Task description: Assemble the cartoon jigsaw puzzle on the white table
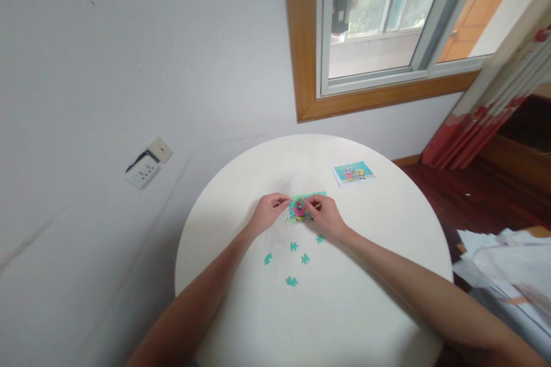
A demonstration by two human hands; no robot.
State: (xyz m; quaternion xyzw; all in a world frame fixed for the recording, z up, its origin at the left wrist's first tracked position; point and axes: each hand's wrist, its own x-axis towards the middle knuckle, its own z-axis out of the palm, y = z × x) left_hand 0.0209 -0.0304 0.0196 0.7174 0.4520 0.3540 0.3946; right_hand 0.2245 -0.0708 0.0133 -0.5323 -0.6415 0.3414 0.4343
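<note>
A partly joined jigsaw puzzle [298,212] with a pink figure on a teal ground lies on the round white table [241,309]. At its left edge is my left hand [267,212], thumb and fingertips pinched together. My right hand [326,215] reaches over the puzzle's right part, its fingers closed in a pinch and hiding some of the picture. What either hand pinches, if anything, is too small to make out. Several loose teal puzzle pieces lie nearer me, among them one puzzle piece [291,281] closest to me and another piece [268,258] to the left.
A small picture card [353,173] with a similar cartoon scene lies at the table's back right. Behind the table stand a white wall [172,57] with a power socket [143,171] and a wood-framed window [307,97]. Papers [508,269] are piled to the right.
</note>
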